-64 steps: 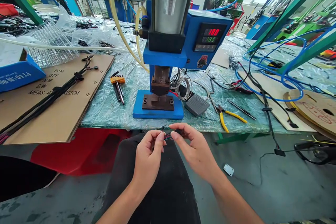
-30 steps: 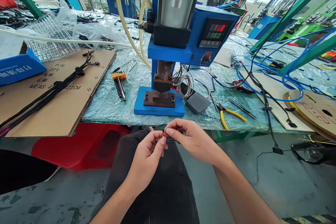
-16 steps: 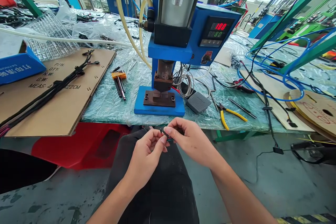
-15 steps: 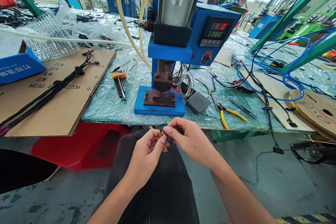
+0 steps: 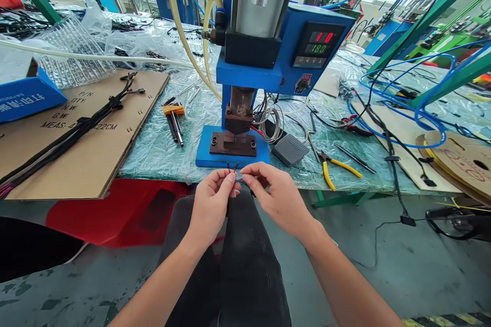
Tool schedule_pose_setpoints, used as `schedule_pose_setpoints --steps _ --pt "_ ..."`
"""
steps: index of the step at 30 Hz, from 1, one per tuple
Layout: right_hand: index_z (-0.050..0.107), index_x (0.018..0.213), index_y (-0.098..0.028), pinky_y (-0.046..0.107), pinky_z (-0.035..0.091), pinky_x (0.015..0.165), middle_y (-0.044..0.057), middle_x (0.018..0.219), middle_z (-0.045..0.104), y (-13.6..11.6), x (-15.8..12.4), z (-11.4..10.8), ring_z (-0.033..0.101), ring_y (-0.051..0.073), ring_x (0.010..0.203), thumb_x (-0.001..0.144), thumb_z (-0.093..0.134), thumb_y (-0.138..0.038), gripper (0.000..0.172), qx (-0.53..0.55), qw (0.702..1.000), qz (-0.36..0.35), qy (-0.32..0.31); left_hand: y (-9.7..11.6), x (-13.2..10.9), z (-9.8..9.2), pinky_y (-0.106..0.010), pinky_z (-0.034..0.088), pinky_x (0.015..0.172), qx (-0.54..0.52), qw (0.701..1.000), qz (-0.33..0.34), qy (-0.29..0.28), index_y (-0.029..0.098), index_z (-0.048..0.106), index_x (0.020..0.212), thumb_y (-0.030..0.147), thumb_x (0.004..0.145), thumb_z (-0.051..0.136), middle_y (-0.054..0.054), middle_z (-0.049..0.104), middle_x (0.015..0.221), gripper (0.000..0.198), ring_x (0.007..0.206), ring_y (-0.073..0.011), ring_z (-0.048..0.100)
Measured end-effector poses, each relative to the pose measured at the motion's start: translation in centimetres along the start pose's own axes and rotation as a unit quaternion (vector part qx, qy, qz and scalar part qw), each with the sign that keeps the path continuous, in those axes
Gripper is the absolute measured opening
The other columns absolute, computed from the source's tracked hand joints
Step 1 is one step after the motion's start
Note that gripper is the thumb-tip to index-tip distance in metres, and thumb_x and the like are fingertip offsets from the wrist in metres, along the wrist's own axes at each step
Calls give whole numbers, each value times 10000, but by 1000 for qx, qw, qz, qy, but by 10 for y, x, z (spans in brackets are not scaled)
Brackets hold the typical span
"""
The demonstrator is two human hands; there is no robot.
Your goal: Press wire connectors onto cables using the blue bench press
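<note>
Sitting at the surface (image 5: 161,163), which is covered in clear bubble wrap. Blue press (image 5: 249,71) straight ahead, foot pedal (image 5: 290,149) just right of its base, yellow pliers (image 5: 330,166) further right. Cardboard sheet (image 5: 88,133) on my left with a black wire harness (image 5: 72,125) lying on it.

Both hands are off the surface, just past its edge, above my lap. Left hand (image 5: 210,209) and right hand (image 5: 274,196) sit close together, nearly touching. Left fingers (image 5: 226,181) are pinched shut on the thin wires (image 5: 235,176), with little gap left. Right fingers (image 5: 249,180) are also closed on them, from the other side. Wires run between the two pinches, with tips poking up just above my left hand; red and dark colours are visible, but the exact count is too small to tell.

Best to pinch close to the tips, so the ends don't splay. Steady pressure, no twisting.
</note>
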State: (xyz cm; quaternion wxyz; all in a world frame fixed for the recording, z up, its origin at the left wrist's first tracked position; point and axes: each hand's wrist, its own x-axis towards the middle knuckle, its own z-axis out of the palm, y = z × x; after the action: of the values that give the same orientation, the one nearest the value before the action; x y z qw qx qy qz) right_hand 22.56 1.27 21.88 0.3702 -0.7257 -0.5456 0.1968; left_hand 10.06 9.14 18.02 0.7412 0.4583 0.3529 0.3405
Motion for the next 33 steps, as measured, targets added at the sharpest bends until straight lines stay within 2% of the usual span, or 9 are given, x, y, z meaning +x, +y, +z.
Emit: schedule_pose_setpoints --steps 5,12,20,33 --pt "636 1259 -282 270 448 732 45 1094 678 -1 10 -2 630 176 955 1029 370 -257 353 -166 984 -63 9 1 27 15 -201 452 558 -67 997 8 25 136 662 831 340 727 754 7 626 673 247 565 -85 539" --pt "572 1374 -255 273 452 711 71 1188 634 3 39 -3 605 202 1017 986 371 -205 440 -321 944 -73 -6 0 61 29 -192 413 505 -134 990 -6 55 125 644 750 278 640 771 24 578 640 227 509 -59 467" --pt "524 1427 -260 295 476 712 90 1224 614 5 50 -2 585 228 1030 991 336 -230 476 -369 927 -62 -15 3 70 35 -206 403 513 -164 983 -30 77 132 637 707 267 572 814 32 566 621 260 503 -60 466" --pt "530 1422 -254 322 465 727 102 1220 607 6 56 -8 579 253 1048 983 354 -230 474 -376 923 -67 -35 1 72 43 -214 411 526 -185 978 -47 86 142 587 668 244 609 776 37 571 606 222 492 -65 487"
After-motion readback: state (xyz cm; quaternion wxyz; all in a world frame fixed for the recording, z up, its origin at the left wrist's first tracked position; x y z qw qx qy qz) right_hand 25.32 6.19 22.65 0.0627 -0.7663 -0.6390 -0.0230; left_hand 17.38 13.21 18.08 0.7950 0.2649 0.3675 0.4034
